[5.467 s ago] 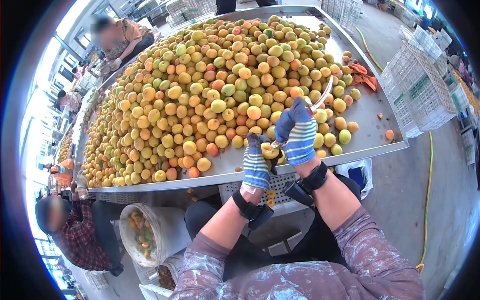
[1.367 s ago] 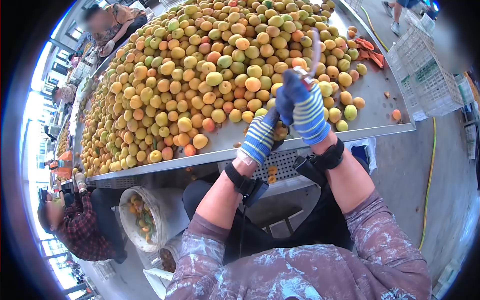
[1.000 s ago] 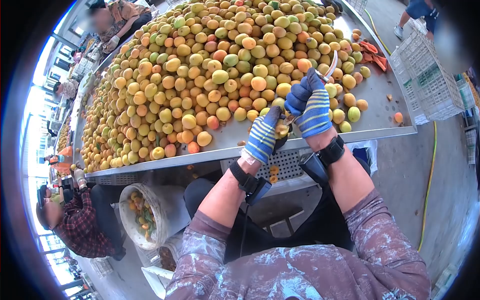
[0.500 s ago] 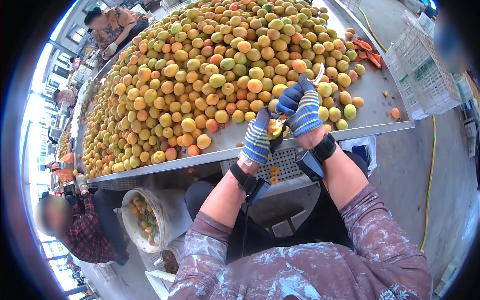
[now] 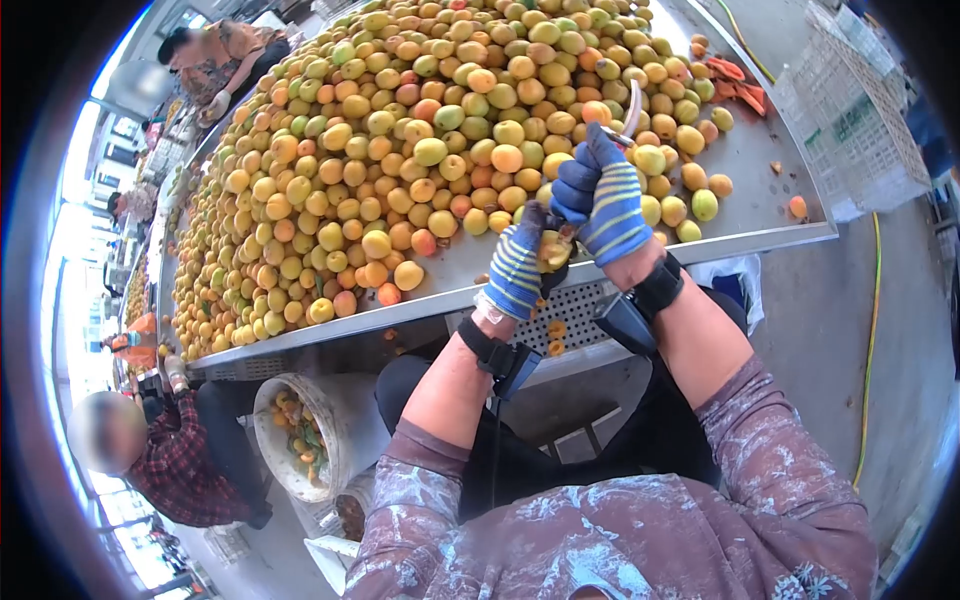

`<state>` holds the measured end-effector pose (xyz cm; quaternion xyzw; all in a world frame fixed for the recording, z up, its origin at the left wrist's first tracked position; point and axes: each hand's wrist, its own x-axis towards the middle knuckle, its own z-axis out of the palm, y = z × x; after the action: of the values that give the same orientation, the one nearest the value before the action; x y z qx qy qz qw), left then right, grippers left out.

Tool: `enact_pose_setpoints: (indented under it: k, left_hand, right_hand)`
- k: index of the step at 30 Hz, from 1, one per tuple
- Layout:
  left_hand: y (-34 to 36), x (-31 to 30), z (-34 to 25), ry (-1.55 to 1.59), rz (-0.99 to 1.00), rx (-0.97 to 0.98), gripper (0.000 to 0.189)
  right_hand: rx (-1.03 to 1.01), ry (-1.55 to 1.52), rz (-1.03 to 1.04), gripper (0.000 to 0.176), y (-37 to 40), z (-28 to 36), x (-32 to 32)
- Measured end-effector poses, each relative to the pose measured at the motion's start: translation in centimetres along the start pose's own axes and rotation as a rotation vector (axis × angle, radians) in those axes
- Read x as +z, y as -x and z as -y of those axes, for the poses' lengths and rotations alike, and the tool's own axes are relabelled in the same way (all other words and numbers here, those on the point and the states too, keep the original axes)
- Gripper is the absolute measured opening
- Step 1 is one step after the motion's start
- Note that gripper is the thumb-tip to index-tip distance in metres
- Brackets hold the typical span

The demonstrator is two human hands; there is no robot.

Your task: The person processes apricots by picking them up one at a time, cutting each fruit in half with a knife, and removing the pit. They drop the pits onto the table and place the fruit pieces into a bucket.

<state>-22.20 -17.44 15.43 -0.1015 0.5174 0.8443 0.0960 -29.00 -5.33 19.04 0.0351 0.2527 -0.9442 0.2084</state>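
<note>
My left hand [image 5: 517, 262], in a striped blue-and-yellow glove, is closed round an apricot [image 5: 553, 252] whose cut yellow flesh shows. Close beside it, my right hand [image 5: 602, 195], in a matching glove, grips a hand tool with a curved pale end [image 5: 633, 108] that sticks up past the knuckles. The tool's other end is at the apricot, mostly hidden by the fingers. Both hands are over the near edge of a metal table [image 5: 740, 215] heaped with whole apricots [image 5: 400, 170]. Below them a perforated crate [image 5: 585, 325] holds several apricot pieces [image 5: 556, 338].
A white bucket [image 5: 345, 430] with fruit scraps stands at lower left. A person in a plaid shirt [image 5: 190, 470] sits beyond it; another person [image 5: 235, 60] works across the table. Orange gloves [image 5: 738, 85] lie at the table's right, near stacked crates [image 5: 850, 130].
The curved end of the tool has turned more upright as my right hand tilts. The tool's metal tip at the apricot shows less now. My left hand still holds the apricot.
</note>
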Motion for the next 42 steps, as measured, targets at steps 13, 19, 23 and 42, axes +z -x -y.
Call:
enact_pose_setpoints:
  k: [13,19,23,42]
  left_hand:
    - [-0.2,-1.1,0.6,0.171,-0.010,0.007,0.055]
    - [-0.5,0.7,0.5,0.428,0.028,0.024,0.055]
    - [-1.4,0.1,0.6,0.441,0.052,0.071,0.054]
    - [0.0,-0.3,0.0,0.418,-0.067,-0.194,0.017]
  right_hand:
    - [0.009,-0.118,-0.158,0.031,-1.6,-1.4,-1.3]
    - [-0.008,-0.221,-0.265,0.040,-1.8,-1.8,0.9]
    - [-0.076,-0.285,-0.241,0.053,-2.4,-1.1,0.9]
    - [-0.312,0.198,-0.043,0.051,-0.2,1.4,0.6]
